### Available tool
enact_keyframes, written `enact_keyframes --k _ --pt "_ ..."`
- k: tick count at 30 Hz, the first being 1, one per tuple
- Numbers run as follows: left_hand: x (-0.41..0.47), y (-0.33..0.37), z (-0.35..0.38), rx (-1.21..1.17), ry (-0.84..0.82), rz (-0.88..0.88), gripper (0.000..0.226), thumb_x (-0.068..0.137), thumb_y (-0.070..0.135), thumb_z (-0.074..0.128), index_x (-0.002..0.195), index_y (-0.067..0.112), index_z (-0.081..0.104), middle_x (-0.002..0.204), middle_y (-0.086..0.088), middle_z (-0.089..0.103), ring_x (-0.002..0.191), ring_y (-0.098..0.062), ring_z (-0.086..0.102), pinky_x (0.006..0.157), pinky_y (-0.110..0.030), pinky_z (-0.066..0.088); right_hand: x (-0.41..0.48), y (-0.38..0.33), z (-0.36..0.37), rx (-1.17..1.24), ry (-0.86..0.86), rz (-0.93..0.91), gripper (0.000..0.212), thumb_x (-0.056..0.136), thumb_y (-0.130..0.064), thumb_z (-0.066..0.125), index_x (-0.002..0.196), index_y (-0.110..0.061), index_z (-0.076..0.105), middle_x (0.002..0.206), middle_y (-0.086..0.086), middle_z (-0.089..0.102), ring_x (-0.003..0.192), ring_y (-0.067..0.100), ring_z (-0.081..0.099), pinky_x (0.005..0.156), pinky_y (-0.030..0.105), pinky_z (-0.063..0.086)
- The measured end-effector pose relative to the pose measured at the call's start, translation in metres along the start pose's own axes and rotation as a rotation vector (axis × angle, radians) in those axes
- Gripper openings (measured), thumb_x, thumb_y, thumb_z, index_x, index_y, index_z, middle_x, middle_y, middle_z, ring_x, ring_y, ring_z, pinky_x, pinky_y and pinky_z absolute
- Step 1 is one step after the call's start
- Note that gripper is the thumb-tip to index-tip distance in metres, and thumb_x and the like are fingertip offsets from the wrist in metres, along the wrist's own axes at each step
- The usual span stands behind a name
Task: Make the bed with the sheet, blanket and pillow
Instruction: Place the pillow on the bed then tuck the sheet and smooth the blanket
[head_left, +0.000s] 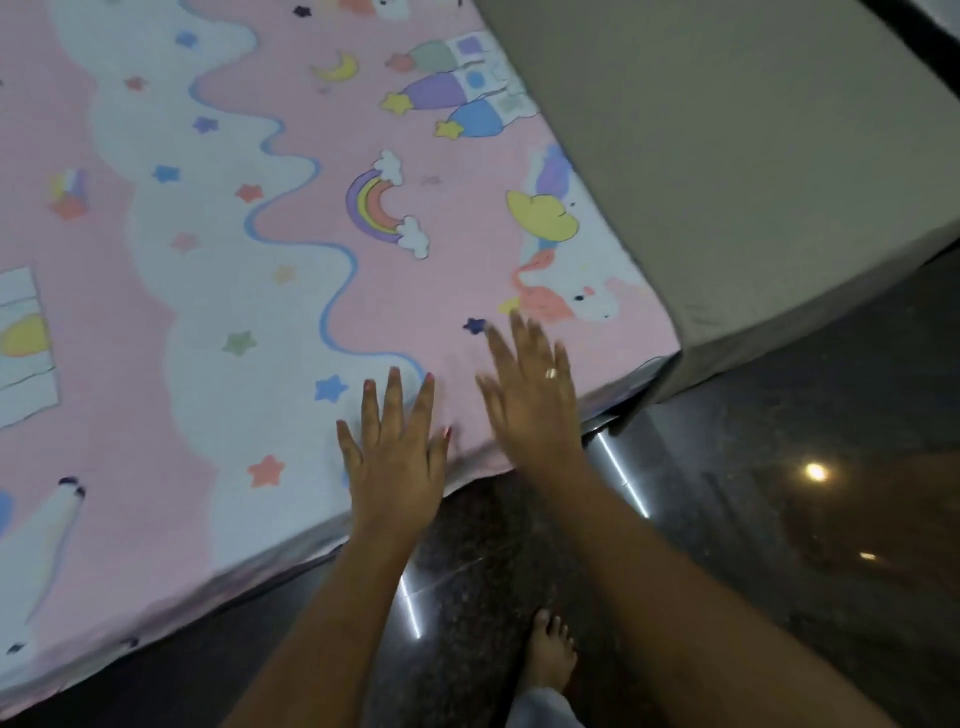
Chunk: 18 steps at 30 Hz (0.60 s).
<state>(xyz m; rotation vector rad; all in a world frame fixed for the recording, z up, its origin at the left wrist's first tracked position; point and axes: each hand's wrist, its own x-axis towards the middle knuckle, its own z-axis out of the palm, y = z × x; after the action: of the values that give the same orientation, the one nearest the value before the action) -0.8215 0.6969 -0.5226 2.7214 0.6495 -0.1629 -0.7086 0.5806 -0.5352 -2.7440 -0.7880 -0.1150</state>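
The left hand (397, 462) presses flat, fingers spread, on the pink cartoon-print sheet (234, 234) near its edge. Just right of it, the blurred right hand (530, 400) lies on the same sheet with its fingers straight and spread. Dark polished floor (779, 519) shows below both hands.

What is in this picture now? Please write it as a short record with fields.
bed cover: pink sheet with stars and rainbows, spread flat
left hand: fingers straight, flat on the cover near its edge
right hand: fingers straight, blurred, over the cover near its corner; ring on one finger
beside the bed: grey padded panel
floor: dark, glossy; bare foot on it
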Motion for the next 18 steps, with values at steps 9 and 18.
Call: enact_keyframes --k 9,18 --pt "0.039 0.077 0.033 -0.145 -0.039 -0.014 0.069 0.09 0.056 0.008 0.144 0.025 0.038 0.153 -0.001 0.032 0.142 -0.026 0.026 0.112 -0.047 0.021 -0.002 0.106 0.017 -0.135 -0.258 -0.307 0.059 0.095 -0.047 0.03 0.15 -0.027 0.026 0.156 0.005 0.026 0.144 0.029 0.024 0.114 0.051 0.013" --pt "0.04 0.092 -0.002 -0.186 0.213 -0.08 0.045 0.093 0.033 0.031 0.082 0.012 0.068 0.078 -0.001 0.068 0.077 -0.027 0.056 0.065 -0.035 0.05 -0.051 0.13 -0.033 -0.047 -0.35 -0.617 0.062 0.084 -0.04 0.052 0.143 -0.028 0.036 0.146 -0.002 0.045 0.135 0.021 0.043 0.115 0.041 0.012"
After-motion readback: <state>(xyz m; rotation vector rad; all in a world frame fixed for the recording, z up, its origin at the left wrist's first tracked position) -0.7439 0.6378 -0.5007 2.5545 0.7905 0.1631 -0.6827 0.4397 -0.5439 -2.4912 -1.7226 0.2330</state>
